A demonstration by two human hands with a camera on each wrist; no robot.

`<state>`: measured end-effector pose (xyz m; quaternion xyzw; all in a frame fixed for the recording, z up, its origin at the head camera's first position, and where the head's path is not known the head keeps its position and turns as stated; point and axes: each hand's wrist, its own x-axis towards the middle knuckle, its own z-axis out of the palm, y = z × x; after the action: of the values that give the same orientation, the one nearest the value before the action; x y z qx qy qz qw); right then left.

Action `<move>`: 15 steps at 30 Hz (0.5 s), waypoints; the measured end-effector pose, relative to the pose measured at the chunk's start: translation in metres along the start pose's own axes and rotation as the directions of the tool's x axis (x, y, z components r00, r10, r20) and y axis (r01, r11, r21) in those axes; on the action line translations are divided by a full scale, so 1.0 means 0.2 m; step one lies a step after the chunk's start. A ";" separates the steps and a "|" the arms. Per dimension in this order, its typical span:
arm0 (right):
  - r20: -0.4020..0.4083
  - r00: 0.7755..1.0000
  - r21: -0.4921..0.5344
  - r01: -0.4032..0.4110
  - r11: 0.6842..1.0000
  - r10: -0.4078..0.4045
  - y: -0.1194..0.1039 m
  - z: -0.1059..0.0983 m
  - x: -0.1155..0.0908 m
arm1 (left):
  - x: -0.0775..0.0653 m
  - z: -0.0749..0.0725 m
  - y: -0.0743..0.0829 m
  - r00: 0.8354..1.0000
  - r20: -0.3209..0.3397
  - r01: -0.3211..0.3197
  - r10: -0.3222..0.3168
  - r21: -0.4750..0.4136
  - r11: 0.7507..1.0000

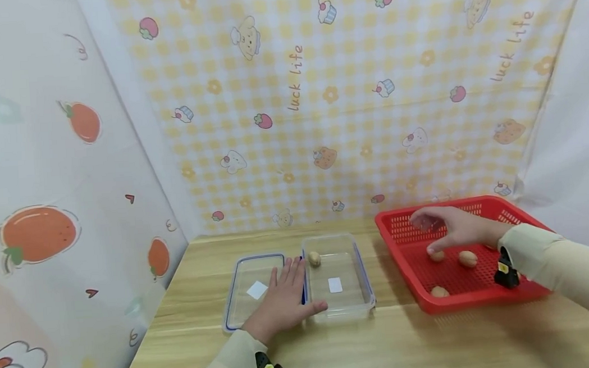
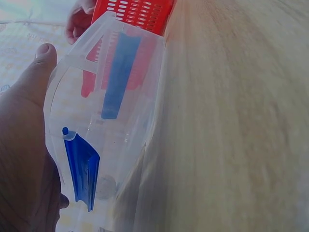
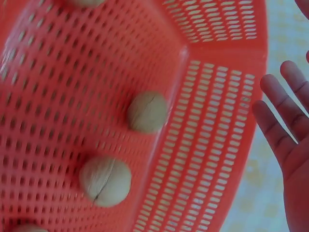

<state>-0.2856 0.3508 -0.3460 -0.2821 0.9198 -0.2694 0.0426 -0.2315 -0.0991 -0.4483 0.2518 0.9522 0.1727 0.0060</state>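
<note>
My left hand (image 1: 283, 300) lies with its fingers spread and straight along the left side of a clear plastic box (image 1: 346, 266). One walnut (image 1: 314, 259) sits in the far left corner of that box. Over the red basket (image 1: 469, 301), my right hand (image 1: 454, 227) hovers with fingers loosely bent and parted, nothing visible between them. Below its thumb is a walnut (image 1: 437, 256); another walnut (image 1: 468, 259) lies to the right of it. In the right wrist view, a gap separates the fingers (image 3: 277, 128) from the walnuts (image 3: 105, 181) on the basket floor.
A clear lid (image 1: 244, 280) with a blue seal lies left of the box, partly behind the left hand. Another walnut (image 1: 439, 291) is near the basket's front wall. A checked cloth (image 1: 352, 130) hangs behind the wooden table (image 1: 335, 350).
</note>
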 end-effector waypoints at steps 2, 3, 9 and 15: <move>0.007 1.000 -0.035 -0.008 0.999 0.008 0.01 -0.01 -0.01 | 0.00 0.00 0.00 1.000 0.002 -0.003 0.003 0.000 1.000; 0.009 1.000 -0.046 0.000 0.999 0.000 0.02 -0.01 -0.01 | 0.00 0.00 0.00 1.000 0.000 -0.007 0.007 -0.003 1.000; 0.044 0.995 -0.136 0.095 0.986 -0.090 0.07 -0.01 -0.03 | -0.01 0.02 0.00 1.000 0.010 -0.021 0.021 0.010 1.000; 0.222 0.960 0.041 0.166 0.985 -0.171 0.11 0.00 0.00 | -0.01 0.01 -0.01 1.000 0.015 0.003 -0.003 0.009 1.000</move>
<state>-0.2971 0.3660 -0.3584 -0.3876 0.8786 -0.2486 0.1263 -0.2304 -0.1015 -0.4507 0.2518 0.9532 0.1667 0.0122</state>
